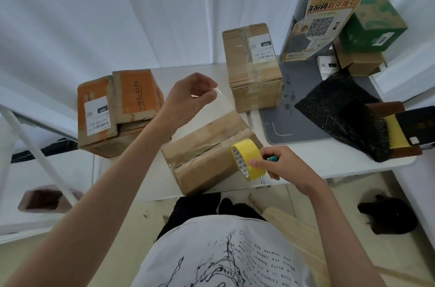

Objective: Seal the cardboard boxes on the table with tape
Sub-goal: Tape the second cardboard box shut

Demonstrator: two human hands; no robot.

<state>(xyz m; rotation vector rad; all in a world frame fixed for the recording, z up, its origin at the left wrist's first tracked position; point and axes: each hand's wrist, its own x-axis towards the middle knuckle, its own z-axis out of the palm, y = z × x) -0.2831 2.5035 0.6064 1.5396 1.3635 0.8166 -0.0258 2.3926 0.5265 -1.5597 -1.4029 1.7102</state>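
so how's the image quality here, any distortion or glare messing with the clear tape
Head view: strong wide-angle distortion, the table edges and curtain folds bow outward. Light is soft and even, shadows faint. The clear tape strip between the left hand and the roll in the right hand shows only as faint glints. Small label print is too soft to read.

White worktop (317, 157). Carries: plain cardboard box (207, 152) at the near edge, seam taped; orange-printed box (117, 110) at left, overhanging the edge; taller taped box (253, 68) at the far side, labelled; grey mat (299, 110) at right, bearing a black mesh bag (341, 110); small stacked boxes (362, 37) at the far right.
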